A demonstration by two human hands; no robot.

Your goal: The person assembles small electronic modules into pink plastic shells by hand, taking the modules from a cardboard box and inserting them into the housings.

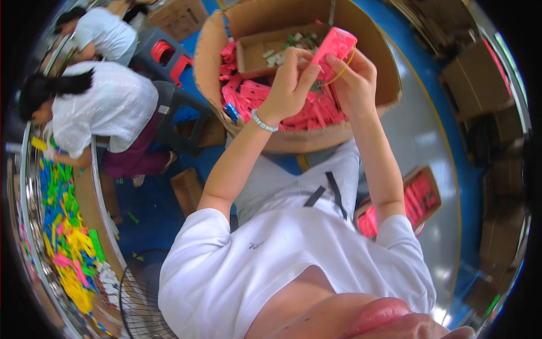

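Note:
A bright pink plastic piece [340, 42] is held up over the big cardboard box in both hands. My left hand [292, 85] grips its lower left side between thumb and fingers. On the other side my right hand [359, 83] is closed on it, thumb pressed to its front. A thin yellow loop [342, 70], like a rubber band, hangs by my right fingers; whether it goes round the piece I cannot tell. Under my hands lies a heap of similar pink pieces [257, 90] in the cardboard box [372, 48].
Inside the box, a shallow cardboard tray [248, 56] holds small white and green bits. A carton of pink pieces [420, 198] stands by my right leg. Left, two people sit at a bench strewn with coloured plastic parts [76, 237]. A wire fan guard [141, 288] is near my left side.

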